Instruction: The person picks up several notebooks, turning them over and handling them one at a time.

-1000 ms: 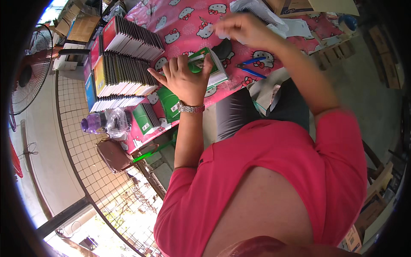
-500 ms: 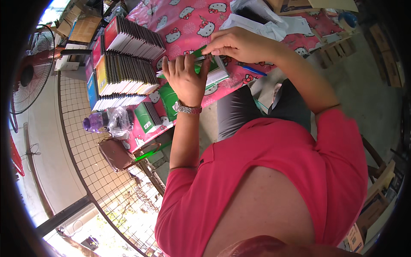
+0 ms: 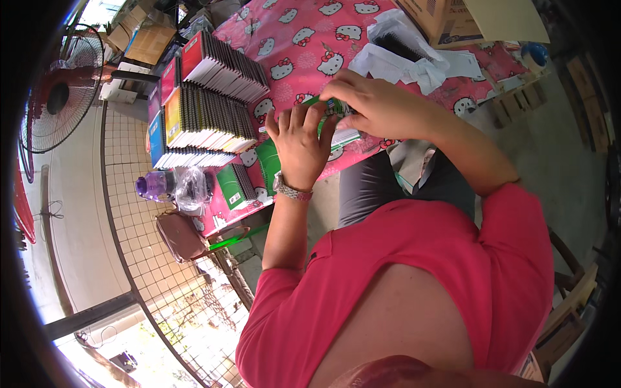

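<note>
A green-covered notebook (image 3: 345, 138) lies on the pink tablecloth (image 3: 284, 52), partly hidden by both hands. The left hand (image 3: 299, 147) spreads its fingers over it; the right hand's (image 3: 367, 105) fingers curl at it, their grip impossible to tell. Left of the notebook rise spiral-notebook stacks (image 3: 210, 123); beyond it, rightward, crumpled white wrapping (image 3: 424, 74).

It looks like a home workshop: stacked notebooks (image 3: 210, 123) on a table (image 3: 303, 57), cardboard boxes (image 3: 150, 44), a fan (image 3: 58, 98), wire mesh (image 3: 139, 240).
</note>
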`<state>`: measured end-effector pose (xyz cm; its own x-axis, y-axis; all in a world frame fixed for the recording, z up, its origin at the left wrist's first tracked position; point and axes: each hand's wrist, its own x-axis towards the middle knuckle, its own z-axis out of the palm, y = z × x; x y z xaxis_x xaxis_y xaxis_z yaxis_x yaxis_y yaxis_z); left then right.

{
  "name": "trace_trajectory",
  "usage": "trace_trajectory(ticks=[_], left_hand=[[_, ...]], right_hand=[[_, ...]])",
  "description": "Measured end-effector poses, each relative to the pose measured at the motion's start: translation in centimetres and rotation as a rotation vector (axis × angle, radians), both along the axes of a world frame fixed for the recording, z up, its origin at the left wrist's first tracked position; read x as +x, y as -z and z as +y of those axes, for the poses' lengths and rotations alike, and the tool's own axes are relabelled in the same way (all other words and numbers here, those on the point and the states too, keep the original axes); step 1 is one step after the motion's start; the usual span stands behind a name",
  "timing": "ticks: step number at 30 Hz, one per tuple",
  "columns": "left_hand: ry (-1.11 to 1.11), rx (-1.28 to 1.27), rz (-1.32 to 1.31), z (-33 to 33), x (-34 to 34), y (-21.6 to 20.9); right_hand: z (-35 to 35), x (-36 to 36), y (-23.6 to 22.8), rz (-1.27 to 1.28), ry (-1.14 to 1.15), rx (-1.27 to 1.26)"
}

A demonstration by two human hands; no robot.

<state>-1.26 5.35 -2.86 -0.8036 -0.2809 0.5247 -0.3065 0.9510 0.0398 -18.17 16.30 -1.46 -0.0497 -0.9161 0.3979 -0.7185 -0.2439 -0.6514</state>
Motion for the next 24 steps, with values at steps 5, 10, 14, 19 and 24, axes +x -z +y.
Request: trace_trajectory(ticks=[5, 10, 14, 19, 24], left_hand=[[-0.004, 0.012, 0.040, -0.3, 0.9, 1.1], [0.033, 0.036, 0.050, -0.2, 0.1, 0.5], [0.073, 0.081, 0.006, -0.8, 0.3, 0.7], [-0.067, -0.004, 0.025, -0.4, 1.5, 0.5], [-0.025, 0.111, 0.097, -2.0, 1.1, 1.8]], right_hand=[[-2.8, -2.9, 1.2, -0.803, -0.112, 0.425], [-6.7, -5.4, 16.9, 0.363, 0.254, 0.355], [-7.0, -6.5, 20.2, 0.478, 0.162, 0.251], [-8.6, -7.1, 10.7, -0.102, 0.083, 0.530], [-5.3, -6.3, 1.6, -1.110, -0.787, 0.333]])
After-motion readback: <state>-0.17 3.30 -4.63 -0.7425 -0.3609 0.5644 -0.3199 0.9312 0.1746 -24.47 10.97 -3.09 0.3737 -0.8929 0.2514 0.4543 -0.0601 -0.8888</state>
